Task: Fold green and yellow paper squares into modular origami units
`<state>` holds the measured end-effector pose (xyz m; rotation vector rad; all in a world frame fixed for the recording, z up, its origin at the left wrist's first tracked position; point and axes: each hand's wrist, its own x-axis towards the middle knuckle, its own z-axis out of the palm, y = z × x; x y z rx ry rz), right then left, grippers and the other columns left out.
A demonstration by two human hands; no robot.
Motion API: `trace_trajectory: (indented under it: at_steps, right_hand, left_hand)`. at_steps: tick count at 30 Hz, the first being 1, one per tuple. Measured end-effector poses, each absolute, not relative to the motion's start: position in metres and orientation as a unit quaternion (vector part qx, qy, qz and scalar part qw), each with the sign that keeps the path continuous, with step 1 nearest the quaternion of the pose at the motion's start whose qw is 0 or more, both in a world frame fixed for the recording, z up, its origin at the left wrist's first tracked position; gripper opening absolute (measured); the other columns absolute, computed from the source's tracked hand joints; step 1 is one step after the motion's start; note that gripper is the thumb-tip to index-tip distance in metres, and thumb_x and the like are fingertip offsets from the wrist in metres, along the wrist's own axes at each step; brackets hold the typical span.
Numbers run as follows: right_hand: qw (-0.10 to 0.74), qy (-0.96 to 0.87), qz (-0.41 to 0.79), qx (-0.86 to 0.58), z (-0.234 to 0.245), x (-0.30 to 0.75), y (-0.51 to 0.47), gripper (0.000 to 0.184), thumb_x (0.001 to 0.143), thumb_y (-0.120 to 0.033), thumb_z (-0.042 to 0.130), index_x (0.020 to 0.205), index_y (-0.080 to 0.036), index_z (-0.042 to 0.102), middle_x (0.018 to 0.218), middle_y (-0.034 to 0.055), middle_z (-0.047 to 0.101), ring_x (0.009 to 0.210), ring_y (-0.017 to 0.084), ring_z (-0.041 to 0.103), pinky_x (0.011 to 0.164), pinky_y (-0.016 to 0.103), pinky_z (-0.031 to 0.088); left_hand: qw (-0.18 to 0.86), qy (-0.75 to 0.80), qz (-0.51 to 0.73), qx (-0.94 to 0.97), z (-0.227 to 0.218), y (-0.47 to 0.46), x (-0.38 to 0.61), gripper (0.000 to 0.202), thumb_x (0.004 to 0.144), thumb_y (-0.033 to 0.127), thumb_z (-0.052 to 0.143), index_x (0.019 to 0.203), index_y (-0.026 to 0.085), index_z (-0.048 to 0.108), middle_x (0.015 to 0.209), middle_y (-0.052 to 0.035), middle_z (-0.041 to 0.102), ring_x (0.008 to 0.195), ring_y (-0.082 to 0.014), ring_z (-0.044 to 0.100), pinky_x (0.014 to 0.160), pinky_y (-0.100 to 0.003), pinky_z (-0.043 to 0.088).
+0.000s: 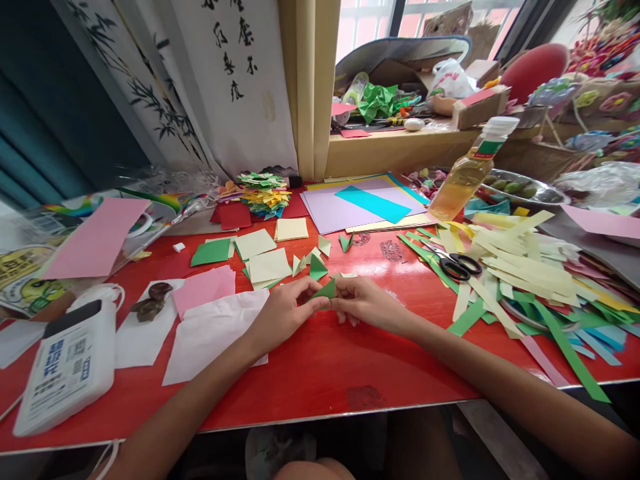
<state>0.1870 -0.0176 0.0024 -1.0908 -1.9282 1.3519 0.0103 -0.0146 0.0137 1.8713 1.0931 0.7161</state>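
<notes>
Between my two hands is a small piece of green folded paper [327, 291], pointed at the top. My left hand [291, 308] pinches its left side between thumb and fingers. The fingers of my right hand [367, 303] close on its right side, hiding part of it. Just beyond lie several small folded paper triangles [318, 267] in green and cream, and a green folded piece [346, 243] stands apart. Stacks of cream paper squares [269, 267] and a green paper square [211, 252] rest left of them.
Black-handled scissors [460, 267] lie by a heap of paper strips [530, 267] on the right. Behind stand a tilted-looking bottle [463, 177] and a layered paper stack [263, 195]. Pink sheets [205, 289], white tissue [215, 340] and a white plastic box [67, 367] occupy the left.
</notes>
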Motion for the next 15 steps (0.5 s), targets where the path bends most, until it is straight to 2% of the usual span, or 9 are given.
trace_trajectory:
  at_steps: [3,7,11,15]
  right_hand:
    - [0.281,-0.739,0.45,-0.415,0.0048,0.1873,-0.0182,0.018,0.083,-0.031,0.046,0.076,-0.016,0.055,0.057,-0.0012,0.054,0.046,0.008,0.049,0.044,0.021,0.037]
    - [0.287,-0.76,0.428,-0.396,0.0073,0.1866,-0.0185,0.02,0.086,-0.028,0.041,0.075,-0.017,0.053,0.061,-0.0006,0.054,0.05,0.008,0.051,0.048,0.022,0.038]
    - [0.275,-0.816,0.323,-0.393,0.008,0.1876,-0.0191,0.027,0.087,-0.025,0.037,0.064,-0.017,0.048,0.056,-0.0014,0.051,0.048,0.008,0.044,0.049,0.022,0.033]
    - [0.272,-0.822,0.298,-0.402,0.0056,0.1878,-0.0188,0.032,0.089,-0.026,0.033,0.06,-0.017,0.046,0.052,-0.0017,0.048,0.048,0.008,0.04,0.048,0.022,0.028]
  left_hand:
    - [0.424,0.437,0.285,0.74,0.0121,-0.015,0.0073,0.017,0.08,0.035,0.047,0.075,0.02,0.054,0.062,0.0033,0.058,0.053,-0.0109,0.055,0.058,-0.023,0.039]
    - [0.423,0.433,0.299,0.738,0.0121,-0.0152,0.0047,0.017,0.082,0.031,0.045,0.073,0.02,0.054,0.06,0.0031,0.06,0.05,-0.0103,0.056,0.061,-0.023,0.04]
    - [0.438,0.434,0.29,0.732,0.0139,-0.0156,0.0052,0.017,0.081,0.032,0.046,0.072,0.019,0.052,0.061,0.0036,0.058,0.051,-0.0104,0.057,0.06,-0.023,0.04]
    - [0.443,0.431,0.279,0.735,0.0135,-0.0161,0.0064,0.018,0.083,0.032,0.042,0.072,0.019,0.048,0.061,0.0039,0.056,0.049,-0.0099,0.055,0.059,-0.023,0.04]
